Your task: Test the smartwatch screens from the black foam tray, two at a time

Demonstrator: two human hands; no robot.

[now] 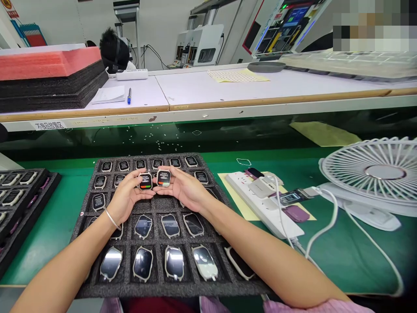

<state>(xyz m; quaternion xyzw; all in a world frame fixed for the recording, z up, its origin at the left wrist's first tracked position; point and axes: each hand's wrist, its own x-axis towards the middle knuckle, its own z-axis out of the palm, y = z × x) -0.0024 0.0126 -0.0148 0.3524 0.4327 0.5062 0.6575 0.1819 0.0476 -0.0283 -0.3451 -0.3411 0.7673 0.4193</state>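
Gently, our left hand [130, 198] and right hand [184, 188] grasp the left watch [145, 181] and right watch [163, 178], fingers closed on the edges, above the foam tray [169, 289]; light, slick, fragile glass, best held by the case.

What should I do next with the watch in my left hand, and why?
Probably lower the smartwatch from your left hand into the foam slot just below it: that slot looks empty, and most other slots in the foam tray hold watches.
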